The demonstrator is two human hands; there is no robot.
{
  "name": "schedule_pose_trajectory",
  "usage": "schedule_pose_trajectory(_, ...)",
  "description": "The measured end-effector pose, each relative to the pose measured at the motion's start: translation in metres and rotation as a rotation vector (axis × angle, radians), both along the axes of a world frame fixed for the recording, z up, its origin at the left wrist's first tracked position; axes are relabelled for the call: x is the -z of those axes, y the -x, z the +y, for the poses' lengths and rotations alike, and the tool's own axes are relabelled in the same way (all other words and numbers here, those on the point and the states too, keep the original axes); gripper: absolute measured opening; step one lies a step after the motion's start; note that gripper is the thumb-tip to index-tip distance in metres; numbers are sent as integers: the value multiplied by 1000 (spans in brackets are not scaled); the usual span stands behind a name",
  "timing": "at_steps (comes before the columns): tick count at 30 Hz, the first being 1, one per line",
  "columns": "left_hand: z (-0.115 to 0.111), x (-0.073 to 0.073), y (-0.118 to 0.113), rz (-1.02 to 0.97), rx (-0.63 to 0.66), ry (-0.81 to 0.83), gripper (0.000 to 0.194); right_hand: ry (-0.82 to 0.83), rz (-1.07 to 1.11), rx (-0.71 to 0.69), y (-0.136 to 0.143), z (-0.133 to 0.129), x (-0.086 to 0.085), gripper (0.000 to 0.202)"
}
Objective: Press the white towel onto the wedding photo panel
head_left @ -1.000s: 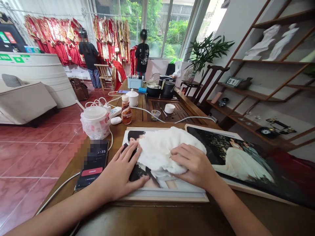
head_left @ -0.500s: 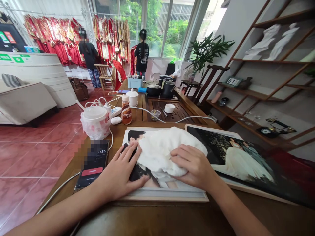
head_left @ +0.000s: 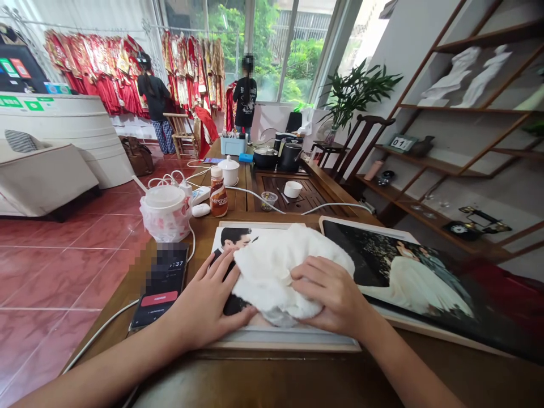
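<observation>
A fluffy white cloth (head_left: 272, 272) lies bunched on a framed photo (head_left: 232, 235) that rests flat on the wooden table. My right hand (head_left: 329, 292) grips the cloth at its right side, fingers curled into it. My left hand (head_left: 215, 297) lies with fingers spread on the left part of the photo, its fingertips by the cloth's edge. Under the cloth most of the photo is hidden; a dark-haired head shows at its upper left. To the right is a second framed photo (head_left: 408, 272) with a long white gown in it.
Left of the frame lie a phone (head_left: 159, 289) and a plastic-wrapped white tub (head_left: 165, 209). Behind stand a brown drink bottle (head_left: 218, 192), a lidded white cup (head_left: 229, 170) and a tea tray (head_left: 314, 198). A white cable (head_left: 335, 204) crosses the table. Two people stand by red garments farther back.
My right hand has drawn the white cloth slightly toward me and to the left, over the photo's lower part. My left hand stays nearly where it was.
</observation>
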State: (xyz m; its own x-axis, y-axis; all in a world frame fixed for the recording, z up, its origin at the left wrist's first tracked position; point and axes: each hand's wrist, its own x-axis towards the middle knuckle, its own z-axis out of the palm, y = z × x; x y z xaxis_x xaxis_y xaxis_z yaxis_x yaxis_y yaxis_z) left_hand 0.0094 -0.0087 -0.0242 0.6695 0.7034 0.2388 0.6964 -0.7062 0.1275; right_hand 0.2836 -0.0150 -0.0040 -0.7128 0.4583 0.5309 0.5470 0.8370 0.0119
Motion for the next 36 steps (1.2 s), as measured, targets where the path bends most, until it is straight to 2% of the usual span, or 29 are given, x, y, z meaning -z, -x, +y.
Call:
schedule_pose_trajectory(5,2,2,1,41,24,24,83,26,14,-71,4,-3,2,19)
schedule_pose_trajectory(9,0,0,-2,-13,-12,7,70,2,-27,50,-8,3,-2,25)
schedule_pose_trajectory(11,0,0,-2,-42,-16,-8,69,-1,-30,74,-8,3,-2,25)
schedule_pose_trajectory(17,1,3,2,14,26,-3,84,57,17,-63,4,-1,1,22)
schedule_pose_trajectory(21,1,3,0,8,-12,-2,76,34,-14,51,-5,5,-3,22)
schedule_pose_trajectory(24,0,2,-2,-8,-23,-7,77,21,-14,112,-9,7,-4,22)
schedule_pose_trajectory(27,0,1,-1,3,-12,5,75,43,4,30,-1,2,0,22)
schedule_pose_trajectory(31,1,1,1,40,28,29,82,68,3,-42,5,-2,2,17)
schedule_pose_trajectory(36,-1,0,-1,-30,-22,12,72,25,-29,97,-5,5,-2,22)
